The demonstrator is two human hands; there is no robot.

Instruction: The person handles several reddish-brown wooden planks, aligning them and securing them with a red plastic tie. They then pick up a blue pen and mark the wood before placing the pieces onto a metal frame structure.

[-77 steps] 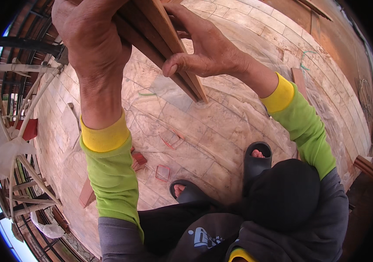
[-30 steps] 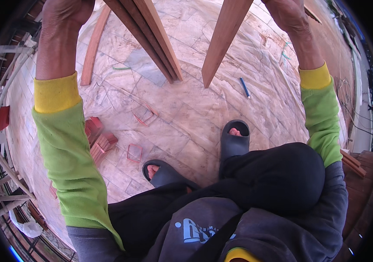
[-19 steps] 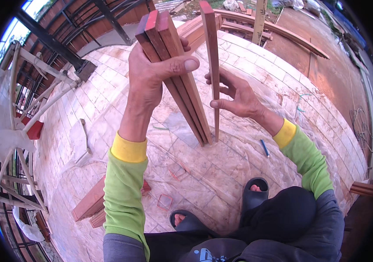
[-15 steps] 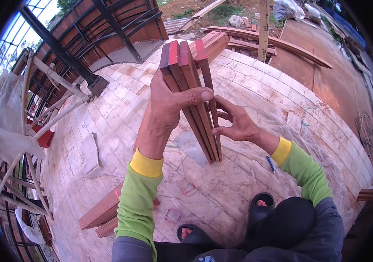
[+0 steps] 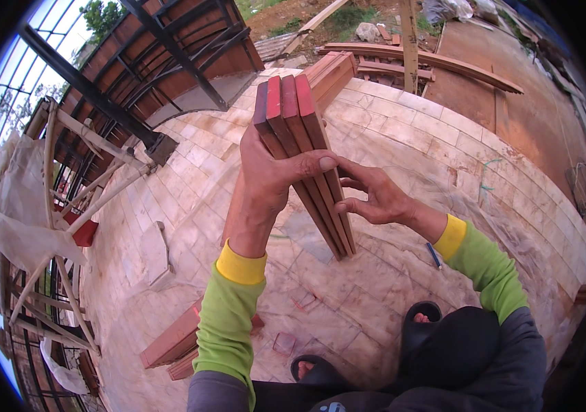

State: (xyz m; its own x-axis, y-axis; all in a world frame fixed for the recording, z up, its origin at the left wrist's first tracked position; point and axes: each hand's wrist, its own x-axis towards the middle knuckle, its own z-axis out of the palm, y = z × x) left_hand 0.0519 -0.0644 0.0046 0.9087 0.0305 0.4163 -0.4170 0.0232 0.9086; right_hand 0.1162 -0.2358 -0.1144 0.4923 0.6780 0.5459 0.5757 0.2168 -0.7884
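Note:
Several reddish-brown wooden boards [image 5: 298, 134] with red-painted upper ends stand upright in a tight bundle in front of me, slightly tilted, their lower ends down near the floor. My left hand [image 5: 263, 182] is wrapped round the bundle from the left, thumb across the front faces. On the right side, my right hand [image 5: 374, 196] is closed on the rightmost board, its thumb on the near edge and its fingertips partly hidden behind.
More boards lie stacked on the tiled floor [image 5: 389, 123] at lower left [image 5: 176, 336] and beyond the bundle [image 5: 337, 72]. A blue pen-like stick [image 5: 434, 255] lies near my right sleeve. At left are a pale slab [image 5: 156, 253] and a pole frame [image 5: 104, 199].
The rightmost board, apart from the others before, now sits flush against them. My right hand has moved in with it. The whole view has shifted slightly.

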